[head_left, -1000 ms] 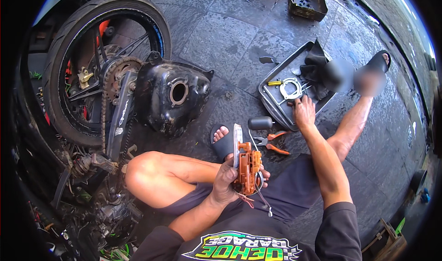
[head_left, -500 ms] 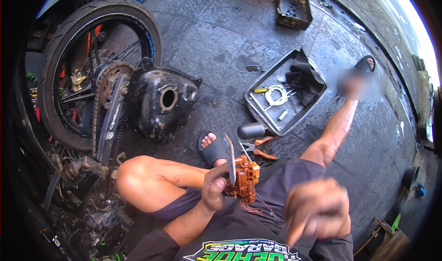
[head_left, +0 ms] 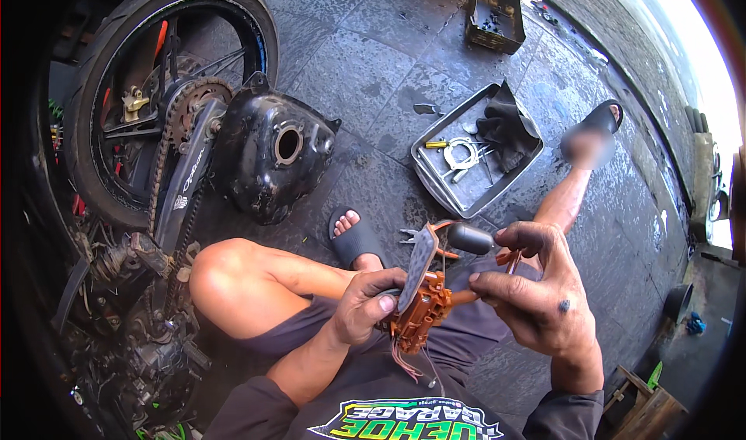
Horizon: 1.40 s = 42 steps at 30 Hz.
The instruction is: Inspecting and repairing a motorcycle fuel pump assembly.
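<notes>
My left hand [head_left: 365,304] grips an orange-brown plastic fuel pump unit [head_left: 423,312] by its grey flange plate [head_left: 420,265], held tilted over my lap. Thin wires hang from the unit's underside. A black float [head_left: 470,238] sticks out beyond it, near my right fingertips. My right hand [head_left: 544,292] is at the unit's right side, its thumb and forefinger pinching a small orange-brown plastic piece [head_left: 509,260]. The thumb tip is beside the unit's orange side part; whether they touch I cannot tell. Behind the unit lie orange-handled pliers [head_left: 444,253], partly hidden.
A grey tray [head_left: 447,195] holds a white ring, a yellow-handled tool and black cloth. Left of my foot are a black fuel tank [head_left: 256,180] and a motorcycle wheel [head_left: 87,160] with chain. An open box [head_left: 472,32] with small parts stands at the far side.
My right hand, blurred before, has come up and in beside the pump unit. The unit has tilted, and its float has shifted right, away from the tray's near corner.
</notes>
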{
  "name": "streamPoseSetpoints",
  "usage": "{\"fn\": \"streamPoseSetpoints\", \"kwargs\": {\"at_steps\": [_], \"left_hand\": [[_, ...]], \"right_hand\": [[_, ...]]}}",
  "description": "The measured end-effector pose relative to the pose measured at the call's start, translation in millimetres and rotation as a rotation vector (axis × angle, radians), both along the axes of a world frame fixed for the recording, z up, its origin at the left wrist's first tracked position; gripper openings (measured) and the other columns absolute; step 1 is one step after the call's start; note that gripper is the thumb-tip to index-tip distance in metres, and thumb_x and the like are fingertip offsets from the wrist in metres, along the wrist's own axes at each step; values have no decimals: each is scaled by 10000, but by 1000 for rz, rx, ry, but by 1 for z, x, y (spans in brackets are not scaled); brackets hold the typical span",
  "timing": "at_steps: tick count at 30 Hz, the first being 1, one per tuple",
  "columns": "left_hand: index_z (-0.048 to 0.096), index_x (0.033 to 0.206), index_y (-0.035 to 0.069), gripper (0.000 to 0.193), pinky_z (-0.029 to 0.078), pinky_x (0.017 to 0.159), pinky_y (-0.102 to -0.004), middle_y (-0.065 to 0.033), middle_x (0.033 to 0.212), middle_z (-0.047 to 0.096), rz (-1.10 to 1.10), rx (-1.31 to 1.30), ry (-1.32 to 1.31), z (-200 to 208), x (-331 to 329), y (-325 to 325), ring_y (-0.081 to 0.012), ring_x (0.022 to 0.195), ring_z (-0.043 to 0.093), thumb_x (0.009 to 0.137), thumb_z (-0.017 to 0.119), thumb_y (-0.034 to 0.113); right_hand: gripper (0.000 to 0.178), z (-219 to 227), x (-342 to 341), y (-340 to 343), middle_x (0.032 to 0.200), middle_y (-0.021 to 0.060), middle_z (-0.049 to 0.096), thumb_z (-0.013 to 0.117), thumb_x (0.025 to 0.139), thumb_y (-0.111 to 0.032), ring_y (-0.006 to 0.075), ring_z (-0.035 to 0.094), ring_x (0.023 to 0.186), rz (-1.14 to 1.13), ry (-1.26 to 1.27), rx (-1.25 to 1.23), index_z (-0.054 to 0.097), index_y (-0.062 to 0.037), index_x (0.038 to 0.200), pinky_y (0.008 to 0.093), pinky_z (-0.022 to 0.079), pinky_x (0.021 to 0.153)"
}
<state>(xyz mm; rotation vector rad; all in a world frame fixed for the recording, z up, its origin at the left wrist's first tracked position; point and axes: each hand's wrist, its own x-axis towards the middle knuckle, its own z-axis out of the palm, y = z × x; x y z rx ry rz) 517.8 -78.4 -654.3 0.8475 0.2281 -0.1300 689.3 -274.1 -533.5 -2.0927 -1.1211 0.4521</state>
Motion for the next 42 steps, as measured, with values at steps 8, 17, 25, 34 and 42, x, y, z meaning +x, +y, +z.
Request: {"fn": "streamPoseSetpoints", "kwargs": {"at_steps": [8, 17, 25, 34, 42], "left_hand": [[626, 1134, -92, 450, 498, 841, -251, -90, 1033, 687, -130, -20, -15, -3, 0, 4, -116, 937, 633, 928, 550, 300], [629, 1141, -81, 470, 486, 857, -251, -82, 1021, 683, -199, -1, -8, 3, 5, 5, -112, 949, 619, 939, 571, 339], [612, 1165, -52, 533, 492, 865, -260, -77, 1037, 675, -214, -118, -17, 1, 3, 4, -112, 975, 620, 886, 746, 382], [620, 1145, -42, 460, 510, 879, -271, -63, 1034, 670, -223, -134, -16, 5, 6, 2, -110, 971, 627, 869, 806, 276], [636, 1135, -69, 481, 531, 863, -285, -101, 1021, 691, -217, 24, -5, 11, 8, 3, -131, 946, 645, 864, 789, 296]], "right_hand": [[350, -1, 5, 6, 1161, 116, 604, 834, 654, -98, 301, 622, 1078, 162, -90, 0, 799, -227, 977, 429, 544, 868], [409, 6, -1, 11, 1131, 65, 630, 815, 623, -115, 271, 603, 1013, 245, -107, -13, 803, -272, 1002, 388, 515, 819], [386, 8, -1, 12, 1128, 76, 633, 811, 700, -75, 261, 623, 1001, 299, -19, -51, 798, -246, 1045, 374, 532, 821], [431, -4, -9, 3, 1257, 170, 665, 818, 721, 7, 332, 664, 1182, 30, 325, 47, 680, -49, 1125, 418, 560, 961], [193, -30, -23, 2, 1197, 178, 693, 718, 850, 50, 275, 712, 1067, -66, 473, 177, 689, 26, 1040, 362, 574, 895]]}}
